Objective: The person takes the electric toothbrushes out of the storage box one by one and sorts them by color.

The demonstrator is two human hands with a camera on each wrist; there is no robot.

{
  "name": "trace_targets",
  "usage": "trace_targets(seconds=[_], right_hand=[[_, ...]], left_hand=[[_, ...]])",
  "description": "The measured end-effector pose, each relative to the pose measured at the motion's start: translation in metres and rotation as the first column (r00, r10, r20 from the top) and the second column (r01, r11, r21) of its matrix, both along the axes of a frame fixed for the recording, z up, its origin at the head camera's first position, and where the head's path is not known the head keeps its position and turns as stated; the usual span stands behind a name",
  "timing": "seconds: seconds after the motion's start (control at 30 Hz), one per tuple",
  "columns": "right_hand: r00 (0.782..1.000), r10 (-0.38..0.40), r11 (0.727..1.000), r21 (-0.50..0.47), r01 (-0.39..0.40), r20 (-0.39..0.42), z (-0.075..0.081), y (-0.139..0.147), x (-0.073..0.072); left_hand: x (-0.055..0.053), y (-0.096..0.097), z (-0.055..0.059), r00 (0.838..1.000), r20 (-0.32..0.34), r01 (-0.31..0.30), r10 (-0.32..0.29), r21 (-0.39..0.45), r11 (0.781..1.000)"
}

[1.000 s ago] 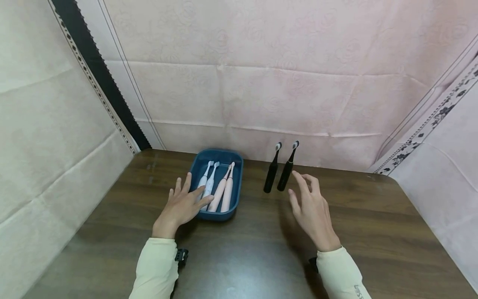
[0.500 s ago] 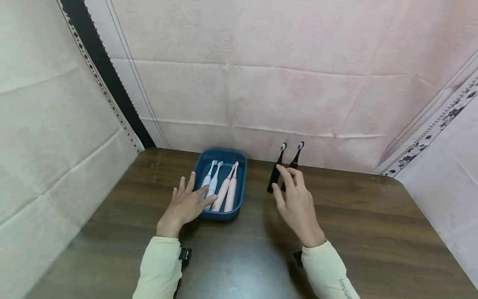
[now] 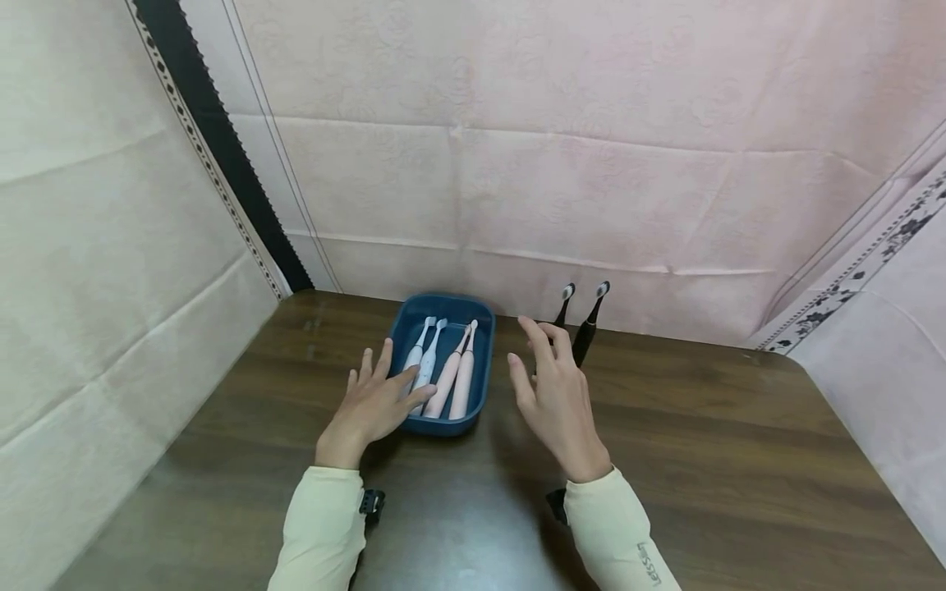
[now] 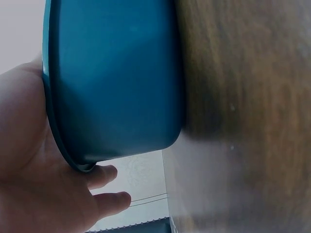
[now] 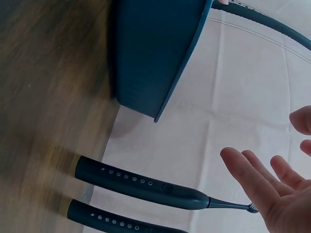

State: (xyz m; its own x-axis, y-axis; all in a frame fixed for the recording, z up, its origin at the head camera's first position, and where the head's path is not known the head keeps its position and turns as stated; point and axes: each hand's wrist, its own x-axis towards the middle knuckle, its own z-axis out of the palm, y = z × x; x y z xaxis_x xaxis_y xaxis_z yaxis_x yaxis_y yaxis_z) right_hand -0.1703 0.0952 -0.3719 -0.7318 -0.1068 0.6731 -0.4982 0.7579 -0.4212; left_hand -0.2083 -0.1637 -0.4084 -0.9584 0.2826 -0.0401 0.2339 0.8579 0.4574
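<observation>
Wooden table [image 3: 739,460], left hand [image 3: 367,410] spread over bin [image 3: 445,427], right hand [image 3: 556,402] half-spread near black toothbrushes [image 3: 585,341]

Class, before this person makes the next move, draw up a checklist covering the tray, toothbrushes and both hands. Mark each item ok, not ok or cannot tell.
1. Blue tray sits flat on the table: ok.
2. Two pale blue toothbrushes and two pink toothbrushes lie inside the tray: ok.
3. Two black electric toothbrushes stand upright outside it: ok.
4. Right hand holds nothing: ok.
5. Black toothbrushes fully visible from the head camera: not ok, the right hand covers parts.
6. Left hand steadies the tray firmly: cannot tell; it lies at the rim, but pressure does not show.
</observation>
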Motion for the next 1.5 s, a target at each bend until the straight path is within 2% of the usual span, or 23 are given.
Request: trace_targets(seconds=[0.17,0.3,0.43,0.57,0.7,0.93,1.13,1.33,1.5], right_hand=[[1.000,0.005,1.000,0.011,-0.005,-0.010,0.002,-0.004,-0.005],[1.000,0.002,0.998,0.057,-0.002,-0.013,0.003,-0.007,-0.012],[1.000,0.001,0.991,0.133,-0.003,0.019,0.004,-0.013,-0.023],[0.996,-0.010,0.980,0.200,-0.008,0.091,0.007,-0.021,-0.035],[0.982,-0.028,0.963,0.268,-0.024,0.187,0.008,-0.030,-0.049],[0.944,-0.039,0.934,0.347,-0.082,0.328,0.001,-0.043,-0.067],[0.929,-0.042,0.906,0.406,-0.120,0.368,-0.004,-0.053,-0.077],[0.900,-0.067,0.873,0.461,-0.157,0.432,-0.010,-0.066,-0.086],[0.897,-0.076,0.844,0.507,-0.175,0.435,-0.015,-0.076,-0.090]], left_hand=[[0.000,-0.001,0.000,1.000,0.001,-0.002,0.002,0.000,1.000],[-0.001,-0.001,0.001,1.000,0.000,-0.007,0.007,-0.003,1.000],[-0.001,-0.001,0.003,1.000,0.006,-0.012,0.012,-0.010,1.000],[-0.001,0.001,0.005,1.000,0.006,-0.010,0.010,-0.019,1.000],[-0.001,0.003,0.007,1.000,0.000,-0.006,0.006,-0.018,1.000],[-0.001,0.004,0.007,1.000,0.003,0.002,-0.002,-0.016,1.000],[0.000,0.004,0.006,1.000,-0.009,0.009,-0.009,-0.013,1.000],[0.000,0.002,0.002,1.000,-0.004,0.005,-0.005,-0.013,1.000],[0.001,0.001,0.001,1.000,-0.003,-0.006,0.006,-0.004,1.000]])
